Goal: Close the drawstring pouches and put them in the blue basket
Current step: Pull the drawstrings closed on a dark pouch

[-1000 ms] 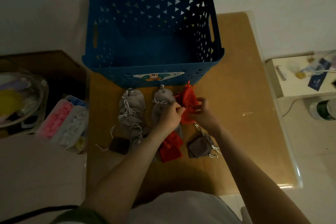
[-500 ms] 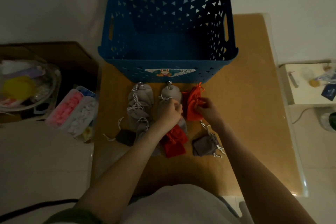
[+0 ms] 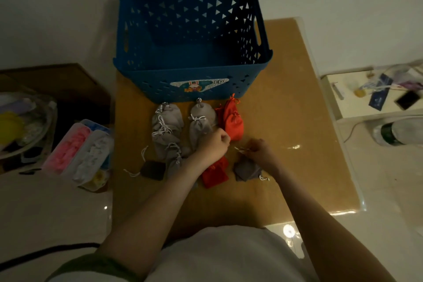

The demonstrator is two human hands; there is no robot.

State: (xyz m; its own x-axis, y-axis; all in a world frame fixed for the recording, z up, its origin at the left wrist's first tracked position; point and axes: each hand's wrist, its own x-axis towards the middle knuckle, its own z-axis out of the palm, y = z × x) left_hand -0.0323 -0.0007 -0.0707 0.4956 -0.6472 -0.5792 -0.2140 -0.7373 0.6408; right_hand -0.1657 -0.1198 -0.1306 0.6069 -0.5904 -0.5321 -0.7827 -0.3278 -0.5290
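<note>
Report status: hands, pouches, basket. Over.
Left hand fisted, hold unclear. Right hand pinching white drawstring of grey pouch. Blue basket shows no pouches inside; other pouches lie before it.

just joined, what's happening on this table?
A person's right hand pinches the white cord of a grey pouch; the left hand is fisted beside it, grip unclear. More pouches lie on the table before the blue basket, which looks empty.

Table [image 3: 288, 126] with blue basket [image 3: 194, 89], pouches [image 3: 201, 121]
</note>
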